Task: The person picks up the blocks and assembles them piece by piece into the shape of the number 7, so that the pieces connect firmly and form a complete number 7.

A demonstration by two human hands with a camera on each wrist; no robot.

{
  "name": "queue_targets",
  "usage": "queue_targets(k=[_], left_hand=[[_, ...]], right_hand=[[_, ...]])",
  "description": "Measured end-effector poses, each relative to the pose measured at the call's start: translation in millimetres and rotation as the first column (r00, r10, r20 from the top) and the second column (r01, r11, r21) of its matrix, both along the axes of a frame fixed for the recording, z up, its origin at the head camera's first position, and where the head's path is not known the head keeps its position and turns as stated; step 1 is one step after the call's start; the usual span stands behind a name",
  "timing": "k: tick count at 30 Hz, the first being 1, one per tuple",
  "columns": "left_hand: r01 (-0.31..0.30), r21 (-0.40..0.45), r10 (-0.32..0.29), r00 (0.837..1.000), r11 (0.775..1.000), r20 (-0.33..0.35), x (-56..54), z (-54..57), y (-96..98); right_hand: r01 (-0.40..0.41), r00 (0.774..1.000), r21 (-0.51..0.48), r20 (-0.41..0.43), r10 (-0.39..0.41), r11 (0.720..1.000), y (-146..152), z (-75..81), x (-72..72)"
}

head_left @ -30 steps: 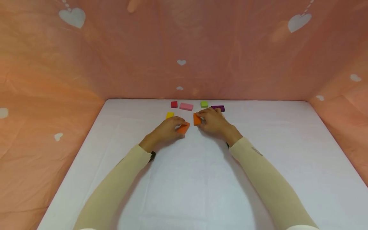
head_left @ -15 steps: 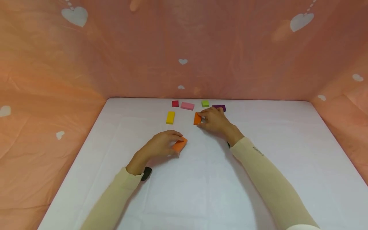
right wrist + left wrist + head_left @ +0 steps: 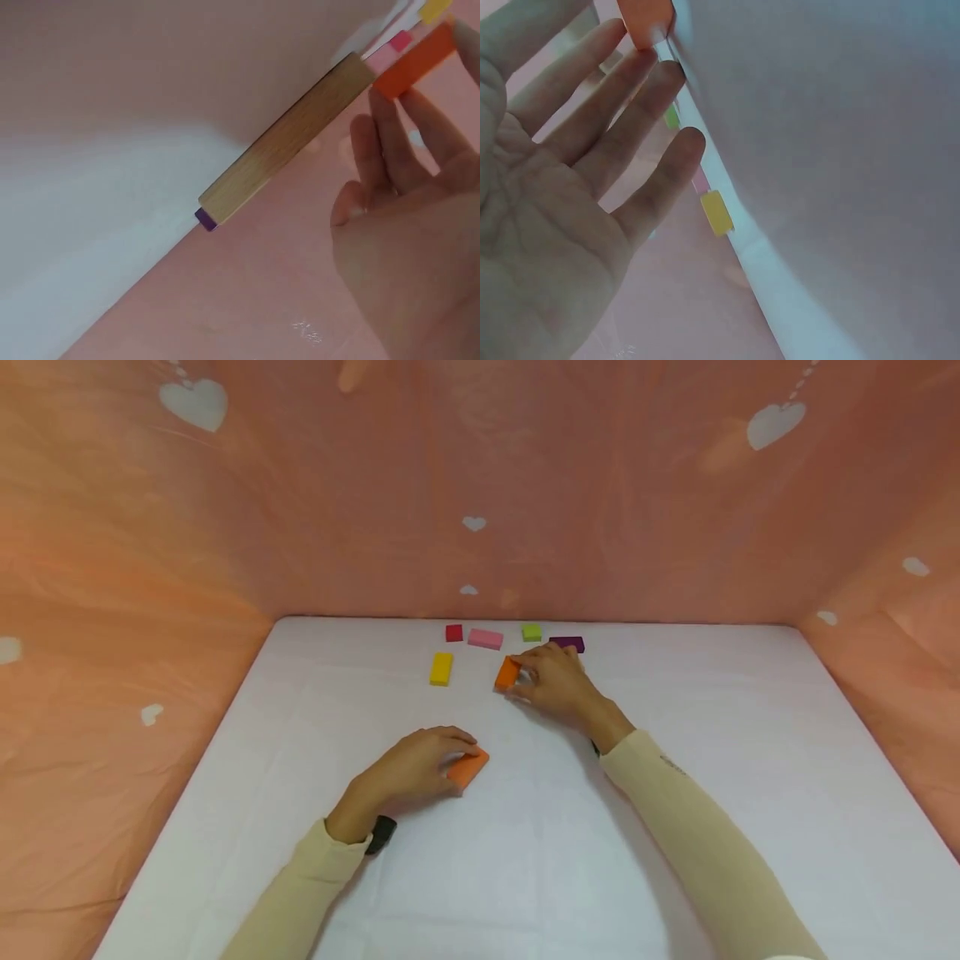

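My left hand (image 3: 416,767) pinches an orange block (image 3: 468,768) between thumb and fingers, low over the white tabletop. In the left wrist view its other fingers (image 3: 649,180) are spread, and only part of that orange block (image 3: 646,21) shows. Farther back, my right hand (image 3: 558,683) grips a second orange block (image 3: 507,673) by its ends. Beside this hand, the right wrist view shows a plain wooden block (image 3: 289,139), mostly hidden behind the hand in the head view. A yellow block (image 3: 441,669) lies left of the right hand's block.
Along the table's back edge lie a red block (image 3: 453,632), a pink block (image 3: 485,639), a lime green block (image 3: 532,632) and a partly covered purple block (image 3: 567,643). Behind them rises an orange-pink cloth (image 3: 600,527) with white hearts, which also hangs at both sides.
My left hand has drawn back toward my body with its orange block, uncovering the yellow block. My right hand stays near its place, its orange block now slightly turned and shifted left.
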State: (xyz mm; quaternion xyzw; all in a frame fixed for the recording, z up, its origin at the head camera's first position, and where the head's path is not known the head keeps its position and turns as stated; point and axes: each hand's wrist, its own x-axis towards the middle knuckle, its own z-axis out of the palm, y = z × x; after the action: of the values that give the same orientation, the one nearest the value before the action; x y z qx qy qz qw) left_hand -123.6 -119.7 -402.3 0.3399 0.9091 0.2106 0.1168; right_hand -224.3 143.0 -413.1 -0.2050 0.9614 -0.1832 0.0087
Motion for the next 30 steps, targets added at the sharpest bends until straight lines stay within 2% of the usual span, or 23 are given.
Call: queue_targets(k=[4, 9, 13, 15, 18, 26, 30], left_hand=[[-0.004, 0.018, 0.004, 1.0, 1.0, 0.012, 0.0, -1.9, 1.1], [-0.051, 0.031, 0.051, 0.999, 0.998, 0.019, -0.8, -3.7, 3.2], [-0.087, 0.042, 0.085, 0.996, 0.995, 0.039, -1.2, -3.8, 4.3], [-0.085, 0.047, 0.083, 0.996, 0.995, 0.039, -1.5, -3.7, 4.5], [-0.069, 0.058, 0.068, 0.997, 0.996, 0.024, -1.7, -3.8, 5.7], [-0.038, 0.066, 0.036, 0.999, 0.997, 0.034, -4.8, -6.2, 14.0], [-0.024, 0.076, 0.025, 1.0, 0.997, -0.008, -4.8, -6.7, 15.4]], right_hand=[[0.021, 1.0, -0.021, -0.019, -0.021, 1.0, 0, 0.1, 14.5], [0.04, 0.998, -0.033, -0.046, -0.042, 0.999, -3, 3.5, 37.2], [0.049, 0.999, -0.061, -0.015, -0.05, 0.997, -8, 6.3, 53.6], [0.054, 0.998, -0.072, 0.014, -0.053, 0.996, -10, 5.8, 59.5], [0.051, 0.998, -0.083, 0.044, -0.047, 0.995, -12, 4.5, 66.0], [0.036, 0.999, -0.013, 0.037, -0.035, 0.999, -13, -1.0, 78.0], [0.025, 0.998, -0.006, 0.049, -0.025, 1.0, -15, -2.4, 78.6]])
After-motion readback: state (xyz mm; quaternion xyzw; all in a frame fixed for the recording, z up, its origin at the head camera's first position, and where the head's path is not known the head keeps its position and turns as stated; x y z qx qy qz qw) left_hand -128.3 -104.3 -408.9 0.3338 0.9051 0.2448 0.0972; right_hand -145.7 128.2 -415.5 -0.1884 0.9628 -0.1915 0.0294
